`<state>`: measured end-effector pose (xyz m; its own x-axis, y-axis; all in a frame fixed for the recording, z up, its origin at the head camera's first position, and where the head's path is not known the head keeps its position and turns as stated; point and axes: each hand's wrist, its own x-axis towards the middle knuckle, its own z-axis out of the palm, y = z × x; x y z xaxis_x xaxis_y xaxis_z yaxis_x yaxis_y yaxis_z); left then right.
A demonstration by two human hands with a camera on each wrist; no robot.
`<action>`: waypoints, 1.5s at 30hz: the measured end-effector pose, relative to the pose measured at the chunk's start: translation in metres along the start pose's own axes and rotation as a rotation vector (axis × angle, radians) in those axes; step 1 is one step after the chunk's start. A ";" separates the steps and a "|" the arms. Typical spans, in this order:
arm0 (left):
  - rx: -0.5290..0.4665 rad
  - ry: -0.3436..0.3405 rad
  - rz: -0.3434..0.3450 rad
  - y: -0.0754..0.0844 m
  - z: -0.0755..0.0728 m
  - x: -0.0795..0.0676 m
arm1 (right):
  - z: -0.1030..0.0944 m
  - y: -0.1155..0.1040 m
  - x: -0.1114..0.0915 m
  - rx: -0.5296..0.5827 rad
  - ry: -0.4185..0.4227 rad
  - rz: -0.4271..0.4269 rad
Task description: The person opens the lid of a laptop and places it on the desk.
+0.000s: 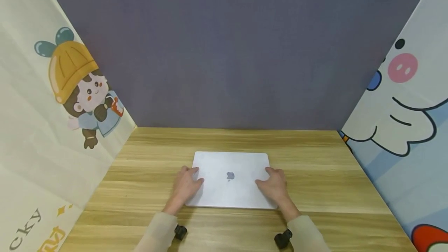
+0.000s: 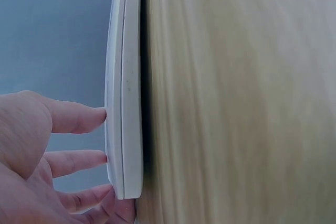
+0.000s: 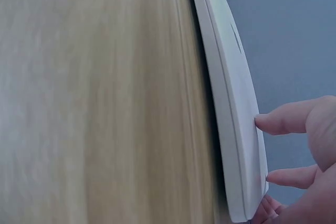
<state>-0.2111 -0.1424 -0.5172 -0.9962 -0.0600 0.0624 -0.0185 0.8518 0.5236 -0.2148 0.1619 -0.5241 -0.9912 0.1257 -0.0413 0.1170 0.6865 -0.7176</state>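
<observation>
The closed laptop (image 1: pixel 231 190) lies low over the middle of the near part of the tabletop (image 1: pixel 140 189), with its lid upward and the dark logo (image 1: pixel 230 176) visible. A dark line runs below its side edges, so we cannot tell whether it rests fully or is slightly raised. At its left edge, the grip of the left hand (image 1: pixel 185 185) pinches the laptop: two fingertips press on the lid, and other fingers go under the far corner. The grip of the right hand (image 1: pixel 274 185) pinches the opposite edge in a similar way. We judge that the step in hand is the holding of the laptop from both sides; a move from here would call for equal force of both hands, to keep it level. We see no container, and the shut lid hides the inside. Further outward, a grey back panel (image 1: pixel 224 49) stands behind, between two side panels (image 1: pixel 21 119) with cartoon prints.
</observation>
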 end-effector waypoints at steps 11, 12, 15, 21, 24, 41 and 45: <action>-0.002 0.023 0.029 0.012 0.009 -0.001 | -0.009 0.011 0.005 -0.040 -0.004 -0.003; 0.003 0.026 0.030 0.013 0.010 -0.001 | -0.010 0.011 0.005 -0.043 -0.002 -0.006; 0.005 0.024 0.036 0.017 0.011 -0.002 | -0.011 0.015 0.006 -0.051 0.007 -0.020; 0.009 0.020 0.039 0.021 0.015 -0.005 | -0.017 0.020 0.004 -0.045 -0.010 -0.028; 0.011 0.020 0.041 0.022 0.017 -0.007 | -0.018 0.022 0.003 -0.045 -0.023 -0.019; -0.001 0.025 0.060 0.023 0.017 -0.008 | -0.016 0.023 0.002 -0.065 0.008 0.008; 0.002 0.016 0.062 0.025 0.016 -0.009 | -0.018 0.024 0.002 -0.064 0.001 0.005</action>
<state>-0.2041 -0.1125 -0.5184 -0.9941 -0.0153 0.1078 0.0429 0.8553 0.5164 -0.2129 0.1914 -0.5287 -0.9905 0.1303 -0.0436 0.1256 0.7300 -0.6718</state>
